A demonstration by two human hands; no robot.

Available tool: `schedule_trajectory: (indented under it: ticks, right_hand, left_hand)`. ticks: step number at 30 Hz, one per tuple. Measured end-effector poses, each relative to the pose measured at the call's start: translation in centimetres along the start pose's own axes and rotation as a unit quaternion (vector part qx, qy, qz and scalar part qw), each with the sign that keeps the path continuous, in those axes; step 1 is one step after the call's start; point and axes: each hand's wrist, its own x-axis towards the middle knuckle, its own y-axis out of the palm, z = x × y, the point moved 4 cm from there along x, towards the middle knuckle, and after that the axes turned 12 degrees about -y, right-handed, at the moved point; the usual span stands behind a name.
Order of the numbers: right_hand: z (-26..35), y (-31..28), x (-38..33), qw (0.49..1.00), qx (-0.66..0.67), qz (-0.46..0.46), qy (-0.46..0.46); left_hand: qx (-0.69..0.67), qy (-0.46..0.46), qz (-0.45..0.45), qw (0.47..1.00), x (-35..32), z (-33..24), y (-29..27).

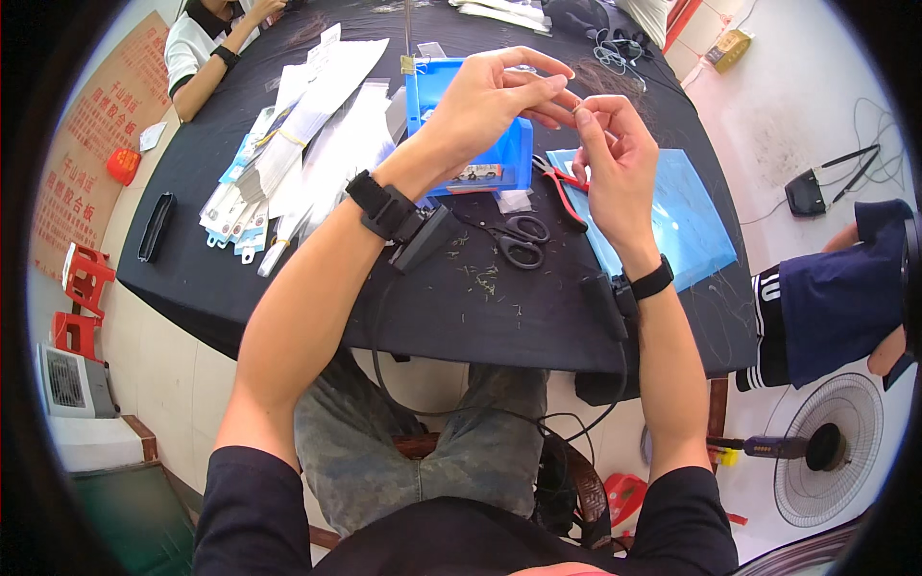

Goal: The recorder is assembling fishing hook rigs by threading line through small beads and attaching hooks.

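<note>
My left hand (495, 96) and my right hand (615, 158) meet above the black table (288, 278), fingertips pinched together on something very thin, too small to make out. Both wrists wear black bands with small devices. Just behind my left hand sits a blue plastic bin (504, 158). Red-handled pliers (567, 192) lie under my right hand, at the edge of a blue plastic sheet (687, 226). Black scissors (519, 240) rest on the table between my forearms, with small clippings scattered around them.
Stacks of white and blue packaged cards (288, 144) cover the table's left half. A black case (154, 226) lies at the left edge. One person sits at the far left (206, 43), another at the right (836, 298). A floor fan (826, 446) and red stools (86, 278) stand nearby.
</note>
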Motion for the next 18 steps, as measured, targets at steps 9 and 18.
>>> schedule_trajectory:
  ticks: [9,18]
  right_hand:
    - [-0.38,-0.22,0.06,0.999,-0.031,0.032,0.019]
    - [-0.55,-0.42,0.11,0.998,-0.062,0.028,-0.001]
  left_hand:
    - [0.052,0.001,-0.017,0.999,-0.17,0.15,-0.26]
    - [0.053,0.003,-0.013,0.998,-0.22,0.12,-0.28]
